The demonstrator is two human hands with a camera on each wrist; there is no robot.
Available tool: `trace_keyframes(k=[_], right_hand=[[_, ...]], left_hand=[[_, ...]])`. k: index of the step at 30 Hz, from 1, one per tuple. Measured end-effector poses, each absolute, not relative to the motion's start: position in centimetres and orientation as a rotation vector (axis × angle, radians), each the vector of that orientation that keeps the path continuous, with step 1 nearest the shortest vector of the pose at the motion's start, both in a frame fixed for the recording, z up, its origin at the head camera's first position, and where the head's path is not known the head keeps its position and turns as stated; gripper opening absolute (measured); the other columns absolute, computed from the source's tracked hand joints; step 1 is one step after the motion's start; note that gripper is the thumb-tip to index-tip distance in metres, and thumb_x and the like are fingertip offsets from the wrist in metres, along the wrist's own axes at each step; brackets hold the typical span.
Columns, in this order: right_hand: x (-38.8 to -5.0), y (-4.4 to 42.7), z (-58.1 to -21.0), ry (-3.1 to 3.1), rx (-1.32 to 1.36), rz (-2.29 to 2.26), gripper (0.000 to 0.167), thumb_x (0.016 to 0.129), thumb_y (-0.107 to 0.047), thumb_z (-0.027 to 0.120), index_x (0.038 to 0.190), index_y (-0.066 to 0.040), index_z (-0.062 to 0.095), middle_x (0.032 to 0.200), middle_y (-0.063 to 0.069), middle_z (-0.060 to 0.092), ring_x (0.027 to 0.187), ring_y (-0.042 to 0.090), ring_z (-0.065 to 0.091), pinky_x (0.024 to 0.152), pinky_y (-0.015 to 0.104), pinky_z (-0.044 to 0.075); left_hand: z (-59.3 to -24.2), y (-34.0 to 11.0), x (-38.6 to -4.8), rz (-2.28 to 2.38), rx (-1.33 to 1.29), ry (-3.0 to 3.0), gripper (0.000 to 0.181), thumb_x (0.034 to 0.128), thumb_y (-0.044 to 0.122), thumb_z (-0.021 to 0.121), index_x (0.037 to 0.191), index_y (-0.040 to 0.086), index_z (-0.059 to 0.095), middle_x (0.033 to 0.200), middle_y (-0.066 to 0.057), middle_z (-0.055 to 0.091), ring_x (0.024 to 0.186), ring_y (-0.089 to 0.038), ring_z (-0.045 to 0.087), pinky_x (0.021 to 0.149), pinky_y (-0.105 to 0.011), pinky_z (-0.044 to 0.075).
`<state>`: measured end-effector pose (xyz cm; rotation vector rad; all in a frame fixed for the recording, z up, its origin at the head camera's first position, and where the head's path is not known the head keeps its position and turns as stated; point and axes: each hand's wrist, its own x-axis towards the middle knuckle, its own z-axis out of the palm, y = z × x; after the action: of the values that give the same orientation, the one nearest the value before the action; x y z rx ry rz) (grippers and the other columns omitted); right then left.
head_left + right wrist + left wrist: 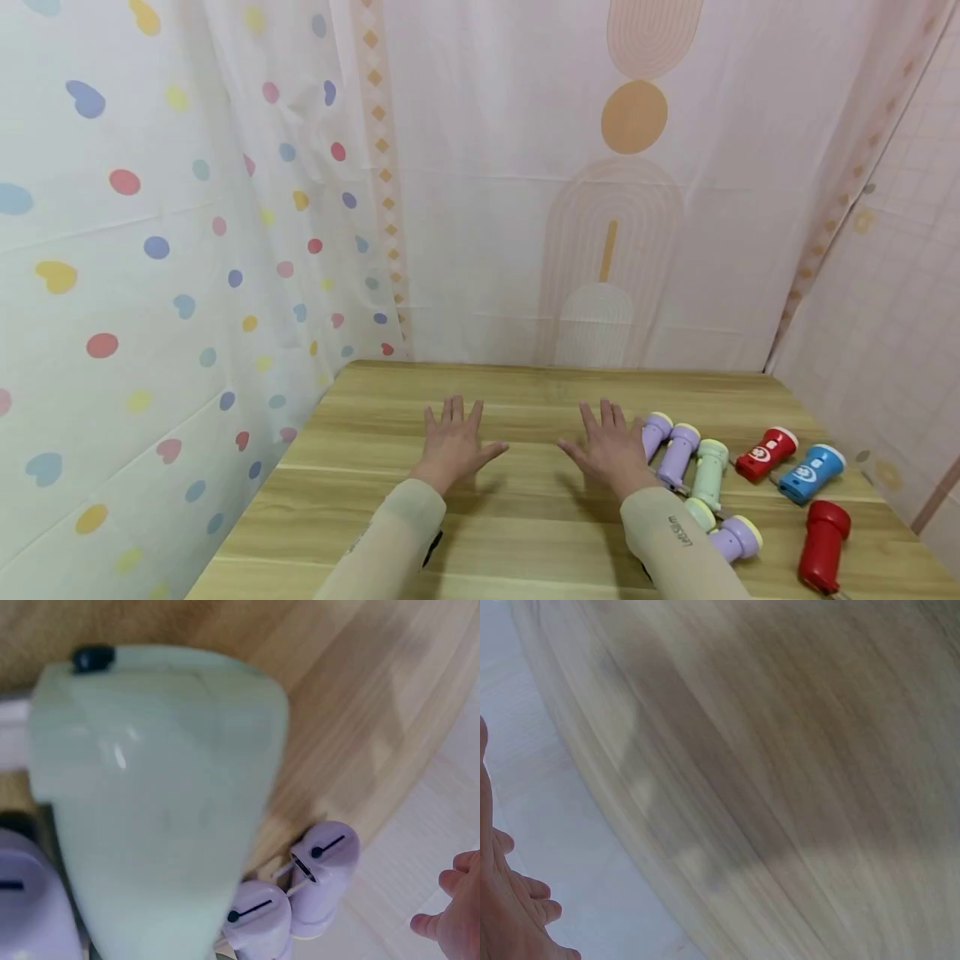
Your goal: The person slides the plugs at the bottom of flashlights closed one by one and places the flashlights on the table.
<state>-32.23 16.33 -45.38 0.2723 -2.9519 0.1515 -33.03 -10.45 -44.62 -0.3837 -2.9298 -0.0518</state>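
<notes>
My left hand point(453, 448) is held over the wooden table with its fingers spread, and it holds nothing. My right hand point(611, 450) is spread the same way, palm down, left of a group of small flashlights. Nearest it are two purple flashlights point(678, 456), one partly hidden behind the hand. Beside them lies a pale green flashlight point(709, 472). A second green flashlight point(701, 513) and another purple flashlight point(736, 539) are partly covered by my right sleeve. In the right wrist view, a pale green flashlight point(165, 780) looms large and blurred.
Farther right on the table point(525, 533) lie a red flashlight point(767, 454), a blue flashlight point(812, 473) and a plain red flashlight point(825, 546) near the right edge. A dotted curtain point(187, 275) hangs at the left, and a patterned curtain point(487, 208) hangs behind the table.
</notes>
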Motion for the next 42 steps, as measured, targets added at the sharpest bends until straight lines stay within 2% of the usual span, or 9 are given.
trace_keyframes(k=[5, 12, 18, 28, 35, 42], right_hand=[[-32.4, 16.6, -44.1, -2.924, 0.322, 0.176, 0.076, 0.097, -0.059, 0.049, 0.151, -0.006, 0.038, 0.15, 0.03, 0.035, 0.136, 0.047, 0.036, 0.103, 0.071, 0.028], [-32.8, 17.2, -42.2, -2.954, 0.35, 0.158, 0.071, 0.098, -0.054, 0.051, 0.149, -0.006, 0.041, 0.144, 0.028, 0.043, 0.127, 0.049, 0.045, 0.102, 0.068, 0.033], [-33.3, 18.3, -41.4, -2.922, 0.383, 0.103, 0.065, 0.098, -0.05, 0.054, 0.143, -0.004, 0.048, 0.134, 0.027, 0.053, 0.119, 0.047, 0.053, 0.096, 0.064, 0.04], [-33.5, 19.5, -40.3, -2.951, 0.478, 0.026, 0.06, 0.099, -0.047, 0.055, 0.142, -0.005, 0.051, 0.131, 0.024, 0.057, 0.118, 0.043, 0.055, 0.094, 0.061, 0.044], [-33.4, 20.2, -39.8, -2.969, 0.521, -0.011, 0.056, 0.098, -0.043, 0.058, 0.137, -0.003, 0.056, 0.125, 0.023, 0.06, 0.114, 0.041, 0.058, 0.09, 0.058, 0.047], [-33.6, 21.1, -39.5, -2.987, 0.455, 0.018, 0.049, 0.096, -0.037, 0.063, 0.127, 0.001, 0.062, 0.116, 0.024, 0.063, 0.107, 0.041, 0.061, 0.086, 0.057, 0.049]], left_hand=[[-44.4, -10.7, -33.3, -0.026, -0.393, -2.907, 0.089, 0.0896, 0.073, 0.049, 0.153, 0.011, 0.037, 0.152, -0.027, 0.034, 0.142, -0.042, 0.03, 0.11, -0.069, 0.019], [-43.7, -11.1, -33.5, -0.033, -0.402, -2.866, 0.084, 0.0895, 0.065, 0.058, 0.15, 0.01, 0.041, 0.146, -0.027, 0.04, 0.139, -0.042, 0.034, 0.108, -0.068, 0.025], [-43.0, -11.2, -33.5, -0.025, -0.443, -2.875, 0.078, 0.091, 0.061, 0.06, 0.147, 0.009, 0.044, 0.145, -0.025, 0.043, 0.136, -0.041, 0.038, 0.106, -0.067, 0.029], [-42.1, -11.1, -33.6, -0.008, -0.482, -2.952, 0.071, 0.0933, 0.056, 0.06, 0.145, 0.009, 0.049, 0.141, -0.021, 0.049, 0.133, -0.038, 0.043, 0.107, -0.062, 0.032], [-41.6, -11.2, -33.2, -0.058, -0.503, -2.997, 0.066, 0.0927, 0.052, 0.064, 0.141, 0.007, 0.053, 0.136, -0.021, 0.055, 0.128, -0.04, 0.049, 0.105, -0.062, 0.036], [-41.7, -11.4, -33.1, -0.031, -0.494, -3.015, 0.062, 0.0922, 0.05, 0.065, 0.136, 0.007, 0.056, 0.13, -0.021, 0.059, 0.121, -0.041, 0.054, 0.099, -0.06, 0.041]])
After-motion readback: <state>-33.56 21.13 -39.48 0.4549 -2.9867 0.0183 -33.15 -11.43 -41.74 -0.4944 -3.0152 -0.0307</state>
